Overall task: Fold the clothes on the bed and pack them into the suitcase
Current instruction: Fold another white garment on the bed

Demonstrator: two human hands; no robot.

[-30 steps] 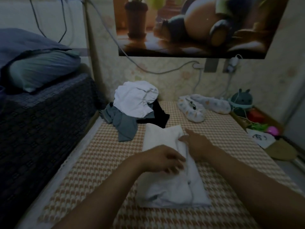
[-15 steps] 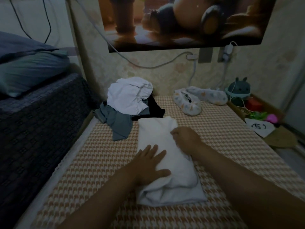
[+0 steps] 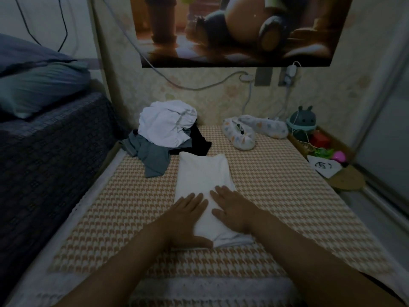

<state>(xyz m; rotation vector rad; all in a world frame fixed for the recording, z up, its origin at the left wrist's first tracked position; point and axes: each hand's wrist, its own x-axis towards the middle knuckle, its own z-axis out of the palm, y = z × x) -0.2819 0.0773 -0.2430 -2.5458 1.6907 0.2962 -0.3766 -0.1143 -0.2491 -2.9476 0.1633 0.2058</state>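
A white garment (image 3: 203, 176), folded into a long narrow strip, lies on the houndstooth-patterned bed cover (image 3: 276, 196). My left hand (image 3: 188, 220) presses flat on its near left part with straight fingers. My right hand (image 3: 232, 209) lies flat on its near right part, fingers spread. Behind it sits a loose pile: a white piece (image 3: 166, 122) on top, a grey garment (image 3: 152, 156) and a black one (image 3: 197, 142) under it. No suitcase is in view.
Two patterned slippers (image 3: 241, 136) lie at the far right of the bed. A dark raised bed with pillows (image 3: 39, 85) borders the left. Toys, a round plush (image 3: 302, 120) and a paper (image 3: 325, 168) sit on the right ledge. Cables hang on the wall.
My right hand left the garment's middle and came nearer, opening flat beside my left. My left hand slid down to the near end. The garment now lies smoother and narrower.
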